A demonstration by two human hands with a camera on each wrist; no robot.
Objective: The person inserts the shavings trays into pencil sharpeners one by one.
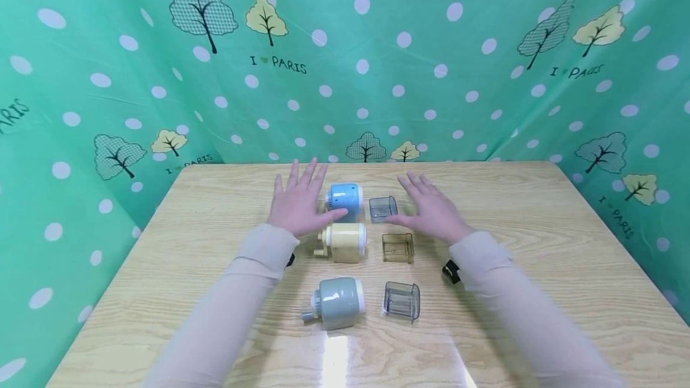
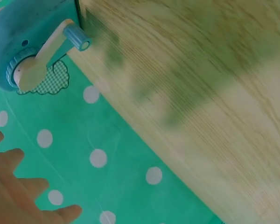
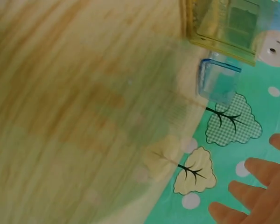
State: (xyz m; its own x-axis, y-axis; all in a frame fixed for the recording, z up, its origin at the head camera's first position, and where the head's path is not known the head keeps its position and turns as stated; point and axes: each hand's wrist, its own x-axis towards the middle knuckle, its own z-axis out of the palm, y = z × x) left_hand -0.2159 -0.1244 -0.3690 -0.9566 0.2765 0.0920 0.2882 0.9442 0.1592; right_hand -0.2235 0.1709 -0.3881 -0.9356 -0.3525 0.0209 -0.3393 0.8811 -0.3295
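Three hand-crank pencil sharpeners lie in a column on the table: a blue sharpener at the back, a cream-yellow sharpener in the middle, a grey-blue sharpener in front. To the right of each is a see-through shavings drawer: bluish, amber and smoky grey. My left hand hovers with spread fingers left of the blue sharpener, its thumb reaching over toward the yellow one. Fingers spread and holding nothing, my right hand is beside the bluish drawer, thumb tip at its edge in the head view.
The wooden table ends at a green dotted curtain behind and at both sides. Dark wrist-worn devices show under the sleeves.
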